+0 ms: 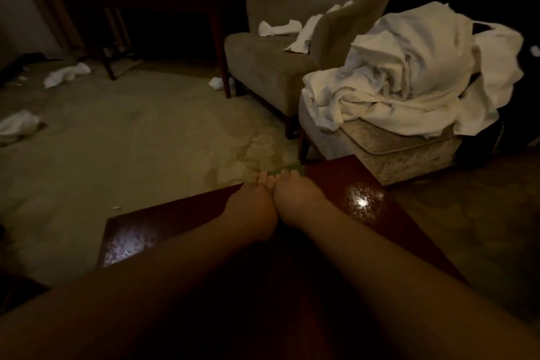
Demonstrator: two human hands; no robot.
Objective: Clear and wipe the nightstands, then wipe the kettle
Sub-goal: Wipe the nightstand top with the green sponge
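Nightstand: the glossy dark red-brown wooden nightstand (359, 184) is sitting right under your arms, its bare top reflecting two patches of light, one near the left corner and one near the right edge.
Hands: your left hand (252, 207) and right hand (295, 202) are lying side by side, touching, at the far edge of the top, fingers reaching over that edge. Whether they are gripping the edge or pressing something small and greenish between the fingertips, you cannot tell in this dim light.
Handling: you are dealing with a stiff, probably heavy piece with a slick lacquered top; fingers are likely to slide on it, so you should be taking hold at the edges or corners, not on the flat.
Kettle: it is not showing anywhere in this view.
Around: a beige upholstered armchair (263, 61) with white cloths on its seat is standing beyond the far edge, and a pale patterned ottoman (409, 152) heaped with crumpled white linen (409, 67) is sitting just beyond the far right corner.
Floor: white cloths (67, 74) are lying scattered on the pale carpet to the left.
In the way: the ottoman is crowding the right corner, so you are having less room on that side.
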